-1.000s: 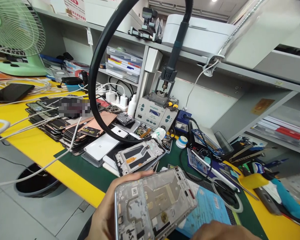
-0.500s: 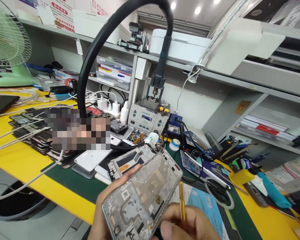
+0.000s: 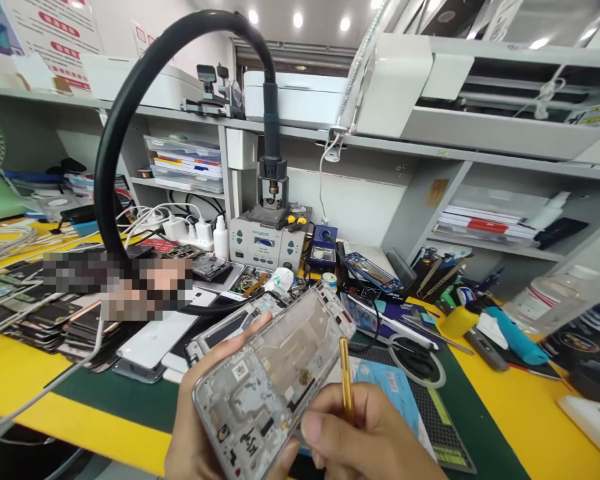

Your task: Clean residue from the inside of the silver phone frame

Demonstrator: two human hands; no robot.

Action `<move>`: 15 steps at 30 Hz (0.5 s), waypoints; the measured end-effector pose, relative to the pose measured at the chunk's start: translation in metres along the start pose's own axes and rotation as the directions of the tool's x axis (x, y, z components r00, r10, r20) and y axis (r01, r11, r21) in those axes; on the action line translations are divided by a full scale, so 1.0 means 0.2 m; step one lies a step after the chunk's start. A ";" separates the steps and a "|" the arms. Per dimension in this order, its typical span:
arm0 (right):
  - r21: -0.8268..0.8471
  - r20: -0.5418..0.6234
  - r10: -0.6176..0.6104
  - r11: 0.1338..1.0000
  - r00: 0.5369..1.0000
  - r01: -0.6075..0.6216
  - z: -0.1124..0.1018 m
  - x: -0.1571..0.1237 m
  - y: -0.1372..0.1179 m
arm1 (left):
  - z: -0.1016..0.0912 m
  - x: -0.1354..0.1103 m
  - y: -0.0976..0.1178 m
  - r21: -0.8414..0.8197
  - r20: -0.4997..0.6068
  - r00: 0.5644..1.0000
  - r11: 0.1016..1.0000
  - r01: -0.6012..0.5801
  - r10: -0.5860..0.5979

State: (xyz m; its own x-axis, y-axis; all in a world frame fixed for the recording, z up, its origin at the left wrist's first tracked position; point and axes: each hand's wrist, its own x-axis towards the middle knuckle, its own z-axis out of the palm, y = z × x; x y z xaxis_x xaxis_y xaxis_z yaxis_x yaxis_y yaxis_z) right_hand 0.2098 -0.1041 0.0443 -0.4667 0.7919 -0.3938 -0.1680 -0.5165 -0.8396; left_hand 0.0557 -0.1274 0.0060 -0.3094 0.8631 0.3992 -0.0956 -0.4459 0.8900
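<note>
My left hand [image 3: 190,407] is wrapped round a bare phone frame [image 3: 257,387], holding it tilted with its inner metal side facing me. Its fingers show along the far edge and its thumb under the near edge. My right hand [image 3: 367,430] pinches a slim gold-coloured tool [image 3: 347,383] against the frame's right edge. The tool's lower end is hidden by my fingers. Behind the held frame lies another opened phone frame [image 3: 220,337], partly covered by my left fingers.
Stacked phone parts [image 3: 40,317] and a white phone [image 3: 163,333] lie left. A hot-air station [image 3: 263,243] with a looping black hose [image 3: 105,153] stands behind. A blue packet [image 3: 393,393], yellow bottle [image 3: 457,323] and cable ring [image 3: 425,380] are right.
The view has swung right and levelled, so the surroundings sit further left. Both hands keep hold of the phone frame and the gold tool, with little change between them.
</note>
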 end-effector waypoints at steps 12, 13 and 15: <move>-0.093 -0.112 -0.371 0.927 0.922 0.363 -0.03 0.02 -0.04 | -0.02 0.25 0.11 -0.147 0.420 0.873 0.931 0.334 -0.247; -0.121 -0.131 -0.400 0.915 0.907 0.385 -0.03 0.02 -0.05 | -0.02 0.29 0.13 -0.110 0.461 0.847 0.930 0.351 -0.265; -0.150 -0.152 -0.419 0.905 0.895 0.398 -0.04 0.02 -0.09 | 0.00 0.38 0.14 -0.068 0.502 0.814 0.925 0.374 -0.292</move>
State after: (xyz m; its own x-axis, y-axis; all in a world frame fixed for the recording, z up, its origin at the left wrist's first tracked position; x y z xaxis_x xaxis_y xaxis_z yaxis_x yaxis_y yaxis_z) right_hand 0.2170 -0.0884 0.0558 -0.2157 0.9748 -0.0575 -0.2080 -0.1034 -0.9727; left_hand 0.0302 -0.0737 0.0609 0.2505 0.9521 0.1756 -0.2682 -0.1060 0.9575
